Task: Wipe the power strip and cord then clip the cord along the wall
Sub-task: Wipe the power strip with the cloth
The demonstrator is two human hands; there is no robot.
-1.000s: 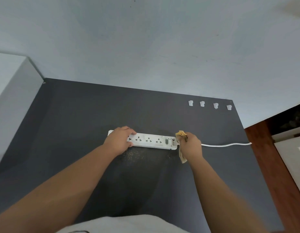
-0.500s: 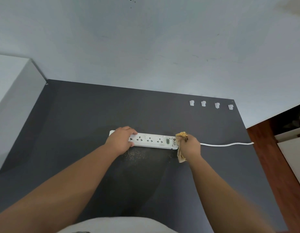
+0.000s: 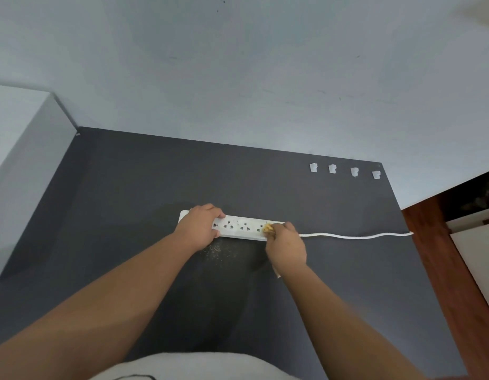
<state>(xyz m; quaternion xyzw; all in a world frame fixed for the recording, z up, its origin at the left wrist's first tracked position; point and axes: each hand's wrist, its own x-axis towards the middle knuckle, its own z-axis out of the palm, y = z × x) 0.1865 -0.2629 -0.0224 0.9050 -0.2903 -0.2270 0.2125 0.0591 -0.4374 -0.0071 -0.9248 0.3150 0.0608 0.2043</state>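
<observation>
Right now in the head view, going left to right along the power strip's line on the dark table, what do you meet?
Left hand gripping the strip's left end → bare sockets of the power strip → yellow cloth → right hand → white cord running to the table edge.

I am leaning over a flat, dark grey matte tabletop point(image 3: 128, 215) that is butting against the pale wall. A long white plastic power strip point(image 3: 242, 229) is lying on it under my hands, and its thin white cord point(image 3: 356, 236) is trailing off past my right hand. Fine pale crumbs point(image 3: 217, 249) are sitting between my hands, just nearer me. Four small white plastic clips point(image 3: 345, 170) are lying beyond my right hand, well apart from it.
</observation>
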